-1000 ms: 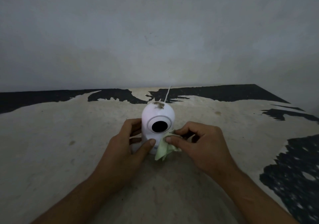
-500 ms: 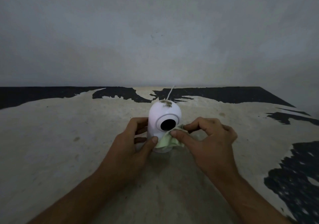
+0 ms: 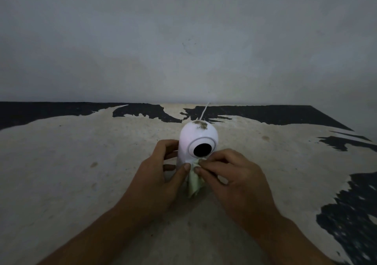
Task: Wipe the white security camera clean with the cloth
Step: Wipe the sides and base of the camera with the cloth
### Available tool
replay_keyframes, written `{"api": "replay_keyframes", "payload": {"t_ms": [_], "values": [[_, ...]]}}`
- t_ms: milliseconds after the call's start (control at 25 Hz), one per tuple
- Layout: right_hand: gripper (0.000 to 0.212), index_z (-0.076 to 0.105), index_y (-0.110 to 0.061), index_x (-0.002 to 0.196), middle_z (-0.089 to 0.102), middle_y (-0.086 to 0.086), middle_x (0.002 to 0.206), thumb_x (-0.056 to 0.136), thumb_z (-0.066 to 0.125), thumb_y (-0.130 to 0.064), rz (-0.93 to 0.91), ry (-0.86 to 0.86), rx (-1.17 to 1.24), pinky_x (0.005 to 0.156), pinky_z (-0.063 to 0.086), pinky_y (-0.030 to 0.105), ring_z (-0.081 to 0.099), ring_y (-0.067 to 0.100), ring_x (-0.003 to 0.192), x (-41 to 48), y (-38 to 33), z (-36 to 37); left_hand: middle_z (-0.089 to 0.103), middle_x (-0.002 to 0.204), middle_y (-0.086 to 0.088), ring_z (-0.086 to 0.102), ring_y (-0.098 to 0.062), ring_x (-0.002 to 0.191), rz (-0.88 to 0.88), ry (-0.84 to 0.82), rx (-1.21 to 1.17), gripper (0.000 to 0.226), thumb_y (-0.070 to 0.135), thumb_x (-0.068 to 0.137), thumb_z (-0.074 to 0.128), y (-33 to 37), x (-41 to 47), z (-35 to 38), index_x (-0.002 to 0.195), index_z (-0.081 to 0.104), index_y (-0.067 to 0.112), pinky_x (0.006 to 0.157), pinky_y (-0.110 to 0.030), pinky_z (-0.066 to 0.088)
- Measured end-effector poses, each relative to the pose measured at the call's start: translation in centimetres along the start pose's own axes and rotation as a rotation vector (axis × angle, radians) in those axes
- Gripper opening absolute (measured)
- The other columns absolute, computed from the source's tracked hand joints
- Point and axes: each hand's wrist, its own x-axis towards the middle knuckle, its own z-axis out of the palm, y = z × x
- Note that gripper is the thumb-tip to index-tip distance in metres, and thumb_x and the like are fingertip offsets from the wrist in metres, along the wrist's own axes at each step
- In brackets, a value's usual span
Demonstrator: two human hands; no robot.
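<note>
A white dome-shaped security camera (image 3: 192, 137) stands upright on the worn table, its black lens facing me. A brown smear of dirt (image 3: 201, 125) marks its top. My left hand (image 3: 157, 180) wraps around the camera's lower body, thumb on the front. My right hand (image 3: 234, 180) pinches a small pale green cloth (image 3: 194, 184) and presses it against the camera just under the lens. The cloth's loose end hangs down between my hands. The camera's base is hidden behind them.
A thin white cable (image 3: 204, 110) runs from the camera's back toward the grey wall (image 3: 183, 40). The beige tabletop (image 3: 71, 173) has black patches of worn paint along the far edge and at the right (image 3: 350, 219).
My right hand has drawn the cloth down from the side of the lens to just beneath it. The left hand keeps its hold on the camera.
</note>
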Motion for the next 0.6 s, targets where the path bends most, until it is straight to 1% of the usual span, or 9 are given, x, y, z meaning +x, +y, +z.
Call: {"api": "replay_keyframes", "payload": {"t_ms": [120,200,320,400,520,600], "values": [[0.017,0.075,-0.016,0.094,0.070,0.001,0.085,0.080,0.071,-0.027,0.017,0.004,-0.047,0.061,0.056,0.031,0.062,0.015,0.074,0.0,-0.3,-0.2,0.048,0.109,0.025,0.050,0.004,0.105,-0.011,-0.003,0.005,0.045,0.030,0.080,0.059,0.0,0.0,-0.1,0.120,0.039,0.029,0.089,-0.020,0.047],[0.017,0.074,-0.016,0.093,0.072,0.002,0.085,0.081,0.070,-0.026,-0.006,0.004,-0.064,0.064,0.057,0.028,0.063,0.015,0.075,-0.1,-0.7,0.2,0.049,0.112,0.022,0.050,0.001,0.107,-0.014,-0.007,-0.002,0.044,0.029,0.080,0.058,-0.1,0.0,-0.1,0.120,0.039,0.029,0.091,-0.021,0.046],[0.018,0.073,-0.016,0.094,0.071,0.001,0.087,0.081,0.065,-0.026,-0.068,-0.081,-0.050,0.063,0.056,0.025,0.063,0.014,0.076,-0.1,-1.3,0.2,0.050,0.117,0.018,0.051,-0.002,0.107,-0.033,-0.006,-0.020,0.043,0.025,0.082,0.057,-0.1,0.0,0.1,0.120,0.039,0.029,0.088,-0.017,0.044],[0.014,0.073,-0.018,0.091,0.069,0.000,0.085,0.079,0.070,-0.024,-0.060,-0.098,-0.054,0.059,0.055,0.027,0.061,0.014,0.074,0.3,-0.5,-0.7,0.049,0.116,0.021,0.049,0.006,0.105,-0.015,-0.002,-0.012,0.044,0.028,0.081,0.058,-0.1,-0.1,0.1,0.121,0.039,0.029,0.087,-0.013,0.044],[0.011,0.071,-0.018,0.086,0.065,-0.003,0.082,0.077,0.069,-0.024,0.054,-0.031,0.008,0.057,0.052,0.028,0.058,0.010,0.070,0.7,0.8,-1.6,0.044,0.107,0.034,0.045,0.018,0.098,-0.007,-0.017,-0.009,0.048,0.042,0.075,0.054,0.0,0.0,0.0,0.120,0.037,0.032,0.079,0.000,0.042],[0.007,0.070,-0.016,0.082,0.063,-0.003,0.079,0.075,0.070,-0.017,0.114,0.060,0.110,0.058,0.049,0.022,0.058,0.007,0.069,0.9,1.2,-1.5,0.042,0.105,0.036,0.046,0.017,0.099,-0.017,-0.019,-0.027,0.052,0.046,0.071,0.052,0.1,0.0,-0.1,0.119,0.038,0.033,0.078,0.002,0.041]]}}
